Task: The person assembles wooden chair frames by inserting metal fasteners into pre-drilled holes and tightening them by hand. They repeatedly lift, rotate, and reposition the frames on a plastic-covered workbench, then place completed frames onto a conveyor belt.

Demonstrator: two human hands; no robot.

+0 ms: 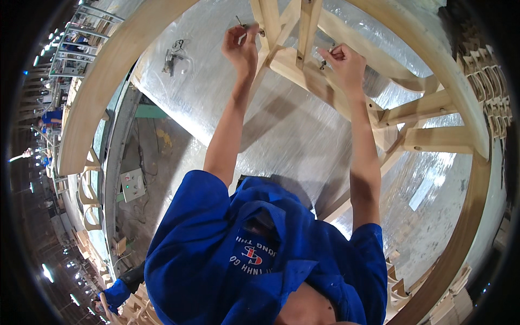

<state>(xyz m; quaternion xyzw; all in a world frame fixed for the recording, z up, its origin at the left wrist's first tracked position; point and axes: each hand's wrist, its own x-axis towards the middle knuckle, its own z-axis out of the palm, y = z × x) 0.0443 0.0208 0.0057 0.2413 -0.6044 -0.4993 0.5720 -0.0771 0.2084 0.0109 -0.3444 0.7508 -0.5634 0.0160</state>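
My left hand (241, 51) is raised at the top, thumb and fingers pinched beside a wooden leg (268, 24). A thin dark metal rod (238, 20) sticks up from its fingertips. A bolt end (261, 33) shows at the leg right beside them. My right hand (345, 64) is also closed in a pinch, near the lower end of another wooden piece (307, 32). Just below its fingertips is a small dark metal fastener (323, 65), close to a wooden rail (311, 81). Fingers partly hide what each hand holds.
A large curved wooden rim (471, 216) arcs around the frame on the right, with crosspieces (441, 140). Small metal parts (169, 62) lie on the plastic-covered table (195, 103). A grey control box (132, 184) stands lower left; stacked curved wood (485, 81) is far right. Other people work at far left.
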